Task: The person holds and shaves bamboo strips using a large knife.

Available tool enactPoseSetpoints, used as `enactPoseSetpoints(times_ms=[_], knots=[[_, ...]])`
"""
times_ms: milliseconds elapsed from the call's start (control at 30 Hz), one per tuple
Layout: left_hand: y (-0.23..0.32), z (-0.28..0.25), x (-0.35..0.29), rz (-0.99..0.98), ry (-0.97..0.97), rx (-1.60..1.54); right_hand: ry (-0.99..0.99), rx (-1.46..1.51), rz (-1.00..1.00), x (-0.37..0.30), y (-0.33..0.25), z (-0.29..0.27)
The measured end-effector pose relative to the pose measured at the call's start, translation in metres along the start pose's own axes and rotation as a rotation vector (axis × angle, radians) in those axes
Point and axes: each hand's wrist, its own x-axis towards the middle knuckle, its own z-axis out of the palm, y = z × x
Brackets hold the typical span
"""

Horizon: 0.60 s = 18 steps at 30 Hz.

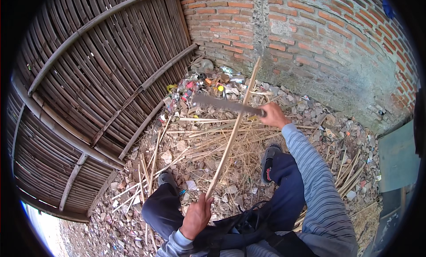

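Observation:
My left hand is closed round the near end of a long pale bamboo strip, which slants up and away toward the brick wall. In my right hand is the handle of a machete with a broad dark blade pointing left. The blade crosses the strip in its upper half; whether it touches the strip or hovers over it I cannot tell. Beneath, on the ground, lie several loose bamboo strips and a mat of fine shavings.
A bamboo slat wall rises on the left, and a brick wall stands at the far side. Coloured litter is heaped in their corner. More strips lie right of my leg, near a grey-green panel. Stony rubble covers the ground.

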Motion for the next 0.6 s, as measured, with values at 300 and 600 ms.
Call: enactPoseSetpoints(times_ms=[300, 600], knots=[[-0.025, 0.014, -0.026, 0.033, -0.064, 0.022, 0.016, -0.003, 0.268, -0.008, 0.007, -0.006], [-0.014, 0.008, -0.05, 0.036, -0.09, 0.093, 0.071, -0.051, 0.259, -0.009, 0.035, -0.008]])
